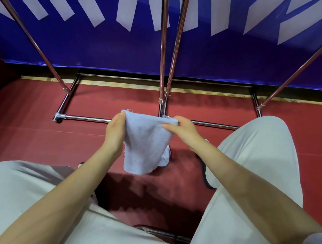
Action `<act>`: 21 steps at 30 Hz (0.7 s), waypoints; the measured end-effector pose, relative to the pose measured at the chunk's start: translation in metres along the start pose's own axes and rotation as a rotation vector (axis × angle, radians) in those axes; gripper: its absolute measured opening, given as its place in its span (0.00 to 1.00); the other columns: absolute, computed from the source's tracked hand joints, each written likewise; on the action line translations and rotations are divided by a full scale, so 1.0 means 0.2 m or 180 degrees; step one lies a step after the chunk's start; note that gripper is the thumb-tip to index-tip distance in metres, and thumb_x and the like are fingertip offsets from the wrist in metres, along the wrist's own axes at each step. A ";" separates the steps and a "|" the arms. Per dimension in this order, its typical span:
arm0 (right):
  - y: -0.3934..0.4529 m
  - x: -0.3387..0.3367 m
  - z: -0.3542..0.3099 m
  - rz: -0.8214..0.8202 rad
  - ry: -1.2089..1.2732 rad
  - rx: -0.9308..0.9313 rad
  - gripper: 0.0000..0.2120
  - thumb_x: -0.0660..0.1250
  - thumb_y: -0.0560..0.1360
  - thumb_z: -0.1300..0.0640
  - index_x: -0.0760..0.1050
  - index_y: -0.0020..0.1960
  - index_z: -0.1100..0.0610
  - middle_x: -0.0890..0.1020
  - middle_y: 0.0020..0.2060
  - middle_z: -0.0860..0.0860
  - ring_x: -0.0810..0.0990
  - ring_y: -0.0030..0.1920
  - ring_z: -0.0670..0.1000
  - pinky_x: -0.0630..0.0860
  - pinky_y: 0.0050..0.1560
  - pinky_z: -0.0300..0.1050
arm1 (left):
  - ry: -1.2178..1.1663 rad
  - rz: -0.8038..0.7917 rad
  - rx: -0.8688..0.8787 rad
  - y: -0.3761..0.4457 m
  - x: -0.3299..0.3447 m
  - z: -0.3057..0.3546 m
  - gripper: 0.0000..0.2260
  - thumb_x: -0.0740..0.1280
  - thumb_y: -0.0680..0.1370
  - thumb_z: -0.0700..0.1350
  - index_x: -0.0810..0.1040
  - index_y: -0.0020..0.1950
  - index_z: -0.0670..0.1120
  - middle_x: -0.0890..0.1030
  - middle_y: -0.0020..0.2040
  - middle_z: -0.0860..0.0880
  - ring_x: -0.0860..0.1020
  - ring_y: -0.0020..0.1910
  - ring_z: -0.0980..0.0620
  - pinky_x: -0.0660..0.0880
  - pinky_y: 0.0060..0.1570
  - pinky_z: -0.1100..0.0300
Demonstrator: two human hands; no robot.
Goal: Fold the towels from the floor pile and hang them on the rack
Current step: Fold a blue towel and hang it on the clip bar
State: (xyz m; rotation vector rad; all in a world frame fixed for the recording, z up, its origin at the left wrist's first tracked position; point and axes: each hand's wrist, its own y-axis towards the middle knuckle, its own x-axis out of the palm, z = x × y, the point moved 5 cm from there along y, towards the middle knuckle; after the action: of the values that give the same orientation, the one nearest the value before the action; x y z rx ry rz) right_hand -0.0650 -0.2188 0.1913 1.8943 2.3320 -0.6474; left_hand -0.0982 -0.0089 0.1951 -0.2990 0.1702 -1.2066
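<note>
Holding the pale towel (145,145) up by its 2 top corners, the left hand (115,130) and right hand (182,129) each have a pinching grip closed on the cloth, which hangs above the red floor (31,141) in front of the rack (162,64). If either pinch loosens, that corner could drop. The bunched lower right edge may make the fold uneven.

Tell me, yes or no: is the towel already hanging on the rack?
No, both hands hold the towel above the floor.
</note>
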 end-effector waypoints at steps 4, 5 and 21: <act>-0.02 -0.01 -0.05 0.0089 0.0439 -0.0176 0.09 0.71 0.73 0.59 0.71 0.39 0.58 0.73 0.32 0.48 0.70 0.30 0.39 0.66 0.32 0.32 | -0.0216 0.0051 -0.0191 0.02 -0.01 0.01 0.11 0.58 0.80 0.47 0.81 0.47 0.52 0.77 0.39 0.54 0.72 0.38 0.55 0.67 0.38 0.59; -0.02 -0.01 -0.06 0.0169 0.0307 -0.0274 0.11 0.71 0.73 0.60 0.70 0.38 0.58 0.70 0.30 0.47 0.67 0.28 0.38 0.63 0.30 0.31 | -0.0195 0.0036 -0.0240 0.02 0.00 0.01 0.11 0.58 0.80 0.47 0.81 0.46 0.52 0.75 0.38 0.54 0.70 0.36 0.54 0.65 0.36 0.59; -0.03 -0.02 -0.01 0.1223 0.0520 -0.0237 0.10 0.66 0.74 0.58 0.65 0.39 0.56 0.66 0.32 0.46 0.62 0.33 0.45 0.64 0.34 0.39 | -0.0375 0.0072 -0.0775 -0.07 0.19 0.02 0.09 0.60 0.76 0.44 0.76 0.39 0.53 0.65 0.28 0.56 0.62 0.26 0.55 0.61 0.31 0.60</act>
State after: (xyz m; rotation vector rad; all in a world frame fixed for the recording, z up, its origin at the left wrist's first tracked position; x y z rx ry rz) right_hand -0.0704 -0.2221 0.1954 2.3442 1.9504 -0.3730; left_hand -0.0969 -0.0480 0.2046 -0.5781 0.2178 -1.1433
